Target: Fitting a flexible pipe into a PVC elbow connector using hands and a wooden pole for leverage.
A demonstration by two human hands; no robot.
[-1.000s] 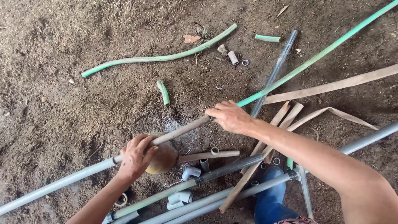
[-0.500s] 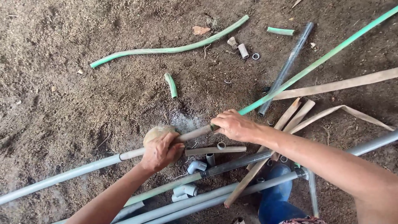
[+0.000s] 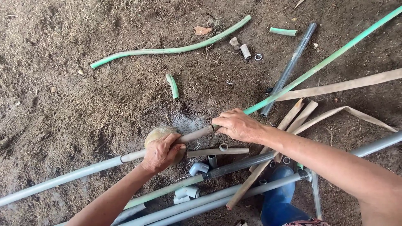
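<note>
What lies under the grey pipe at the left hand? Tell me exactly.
Under the grey pipe, a round tan stone props it off the dirt ground. The left hand grips the pipe there and covers the stone's lower part, so the contact point is hidden.

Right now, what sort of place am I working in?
Likely an outdoor or shed work patch for pipe jobs: bare dirt ground, long grey plastic pipes, cut green hose pieces and grey elbow fittings lie scattered.
</note>
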